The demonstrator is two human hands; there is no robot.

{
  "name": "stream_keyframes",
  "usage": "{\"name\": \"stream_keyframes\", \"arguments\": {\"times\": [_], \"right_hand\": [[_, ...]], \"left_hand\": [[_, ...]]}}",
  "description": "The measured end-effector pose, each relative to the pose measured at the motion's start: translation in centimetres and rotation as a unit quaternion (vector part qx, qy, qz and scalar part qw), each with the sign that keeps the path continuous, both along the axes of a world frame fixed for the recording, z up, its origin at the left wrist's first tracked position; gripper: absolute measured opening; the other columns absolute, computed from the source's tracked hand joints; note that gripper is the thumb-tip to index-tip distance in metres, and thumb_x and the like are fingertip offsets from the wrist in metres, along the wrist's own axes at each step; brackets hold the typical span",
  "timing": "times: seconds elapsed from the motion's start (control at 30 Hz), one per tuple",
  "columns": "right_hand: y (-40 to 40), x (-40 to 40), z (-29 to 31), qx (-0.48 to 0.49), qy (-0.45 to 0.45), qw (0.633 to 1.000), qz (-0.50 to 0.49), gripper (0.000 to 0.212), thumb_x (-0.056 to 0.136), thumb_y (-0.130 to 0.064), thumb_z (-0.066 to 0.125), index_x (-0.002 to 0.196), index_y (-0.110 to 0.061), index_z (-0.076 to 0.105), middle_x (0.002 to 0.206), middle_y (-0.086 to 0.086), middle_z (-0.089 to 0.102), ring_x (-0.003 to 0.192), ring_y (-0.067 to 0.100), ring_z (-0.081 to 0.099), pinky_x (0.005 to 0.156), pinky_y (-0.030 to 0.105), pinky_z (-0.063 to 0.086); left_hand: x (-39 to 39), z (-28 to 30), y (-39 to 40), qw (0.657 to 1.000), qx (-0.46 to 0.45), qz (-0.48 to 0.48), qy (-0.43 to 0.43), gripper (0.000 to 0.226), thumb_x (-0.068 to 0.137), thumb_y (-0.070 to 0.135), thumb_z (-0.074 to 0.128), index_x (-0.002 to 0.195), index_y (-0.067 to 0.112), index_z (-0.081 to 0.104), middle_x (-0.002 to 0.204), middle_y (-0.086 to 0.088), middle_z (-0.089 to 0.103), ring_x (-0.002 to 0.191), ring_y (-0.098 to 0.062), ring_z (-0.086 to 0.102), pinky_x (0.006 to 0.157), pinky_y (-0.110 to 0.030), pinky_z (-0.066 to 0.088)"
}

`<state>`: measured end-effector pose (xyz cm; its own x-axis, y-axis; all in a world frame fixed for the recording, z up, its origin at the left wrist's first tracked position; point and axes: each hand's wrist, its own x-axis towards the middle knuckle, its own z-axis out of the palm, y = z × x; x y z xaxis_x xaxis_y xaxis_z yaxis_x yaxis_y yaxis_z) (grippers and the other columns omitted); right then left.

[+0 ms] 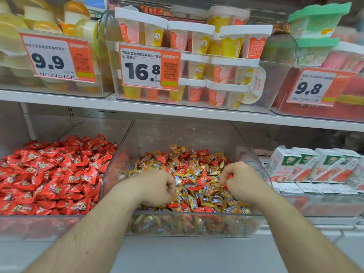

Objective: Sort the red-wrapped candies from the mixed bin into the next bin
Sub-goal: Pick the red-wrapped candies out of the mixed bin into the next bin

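A clear mixed bin (197,223) on the lower shelf holds gold-wrapped candies (214,200) with red-wrapped candies (202,180) scattered among them. To its left, a second clear bin (29,227) is filled with red-wrapped candies (49,174). Both my hands are inside the mixed bin, fingers curled down into the pile. My left hand (157,186) is at the bin's left side; what its fingertips hold is hidden. My right hand (239,181) is at the right side and grips red-wrapped candies, with red showing at its fingers.
An upper shelf (137,107) overhangs the bins, carrying clear bins of pudding cups (197,62) with price tags 9.9, 16.8 and 9.8. Small drink cartons (307,164) stand to the right of the mixed bin. A grey ledge (187,253) runs in front.
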<state>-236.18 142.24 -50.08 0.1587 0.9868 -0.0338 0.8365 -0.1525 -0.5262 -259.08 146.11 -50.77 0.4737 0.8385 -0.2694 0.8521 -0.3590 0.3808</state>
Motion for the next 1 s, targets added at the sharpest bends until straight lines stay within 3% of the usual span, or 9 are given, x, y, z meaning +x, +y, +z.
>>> {"name": "stream_keyframes", "arguments": {"times": [0.1,0.17,0.33,0.5,0.63,0.7,0.8,0.93,1.0], "right_hand": [[-0.3,-1.0,0.3,-0.029,0.091,0.995,0.017,0.014,0.074,0.004,0.049,0.062,0.005,0.055,0.047,-0.001,0.045,0.05,0.016,0.042,0.048,0.018,0.033],[-0.3,-1.8,-0.1,-0.092,0.086,0.991,0.036,0.028,0.07,-0.009,0.061,0.051,-0.004,0.041,0.051,0.002,0.033,0.05,0.017,0.031,0.05,0.024,0.026],[0.2,-2.9,-1.3,-0.21,-0.125,0.966,0.084,0.063,0.059,-0.071,0.073,0.055,-0.016,0.041,0.055,-0.002,0.037,0.055,0.017,0.037,0.054,0.028,0.034],[0.1,-2.4,-0.9,-0.22,-0.14,0.959,0.111,0.036,0.074,-0.041,0.077,0.067,-0.012,0.057,0.064,0.003,0.047,0.061,0.019,0.039,0.055,0.027,0.035],[-0.4,-1.5,-0.1,-0.163,-0.089,0.981,0.059,0.032,0.084,-0.023,0.06,0.059,-0.014,0.042,0.056,0.0,0.041,0.054,0.018,0.034,0.049,0.025,0.026],[-0.6,-1.0,0.4,-0.116,-0.006,0.992,0.045,0.02,0.085,-0.017,0.055,0.067,-0.012,0.048,0.061,-0.002,0.059,0.052,0.016,0.04,0.05,0.023,0.031],[-1.1,-1.5,1.0,-0.083,0.103,0.989,0.064,0.015,0.09,-0.011,0.049,0.085,-0.013,0.062,0.065,-0.003,0.07,0.053,0.012,0.047,0.052,0.021,0.037],[-0.6,-2.9,0.3,-0.135,0.069,0.978,0.144,0.016,0.087,-0.019,0.061,0.078,-0.024,0.073,0.054,-0.01,0.059,0.058,0.009,0.054,0.059,0.026,0.045],[0.0,-3.3,-0.4,-0.163,0.026,0.971,0.173,0.01,0.083,-0.026,0.069,0.075,-0.029,0.075,0.064,-0.011,0.064,0.068,0.009,0.058,0.07,0.032,0.052]], "left_hand": [[0.1,-0.8,0.0,0.997,0.0,-0.061,0.048,0.038,0.078,0.033,0.076,0.113,0.04,0.065,0.097,0.016,0.041,0.097,-0.011,0.053,0.09,-0.033,0.052],[0.3,-1.1,0.3,0.996,-0.004,-0.065,0.06,0.045,0.074,0.039,0.082,0.116,0.041,0.066,0.106,0.015,0.046,0.105,-0.012,0.054,0.094,-0.034,0.051],[0.7,-2.2,1.0,0.999,0.012,-0.023,0.034,0.027,0.08,0.03,0.078,0.105,0.029,0.068,0.107,0.008,0.056,0.098,-0.016,0.058,0.084,-0.03,0.052],[0.3,-1.9,1.2,0.999,0.025,0.026,-0.02,0.016,0.092,0.036,0.056,0.081,0.026,0.05,0.085,0.0,0.064,0.066,-0.015,0.05,0.062,-0.029,0.042],[0.8,-1.3,0.4,0.998,-0.008,0.021,-0.05,0.012,0.093,0.023,0.045,0.097,0.029,0.055,0.086,0.008,0.071,0.067,-0.013,0.056,0.066,-0.03,0.049],[1.4,-1.0,0.0,0.999,-0.006,0.007,-0.051,0.019,0.097,0.022,0.043,0.099,0.031,0.059,0.079,0.012,0.064,0.064,-0.009,0.055,0.063,-0.028,0.048],[2.4,-0.9,-0.4,1.0,0.01,-0.015,-0.017,0.017,0.095,0.037,0.055,0.088,0.025,0.066,0.071,0.012,0.058,0.058,-0.005,0.051,0.053,-0.022,0.041],[3.4,-1.3,-0.4,0.998,-0.018,-0.02,0.05,0.04,0.069,0.061,0.074,0.087,0.025,0.072,0.088,0.005,0.071,0.083,-0.014,0.065,0.074,-0.032,0.056],[3.7,-1.4,-0.3,0.997,-0.015,-0.024,0.068,0.046,0.061,0.062,0.079,0.09,0.027,0.072,0.089,0.008,0.069,0.084,-0.015,0.065,0.077,-0.034,0.058]]}}
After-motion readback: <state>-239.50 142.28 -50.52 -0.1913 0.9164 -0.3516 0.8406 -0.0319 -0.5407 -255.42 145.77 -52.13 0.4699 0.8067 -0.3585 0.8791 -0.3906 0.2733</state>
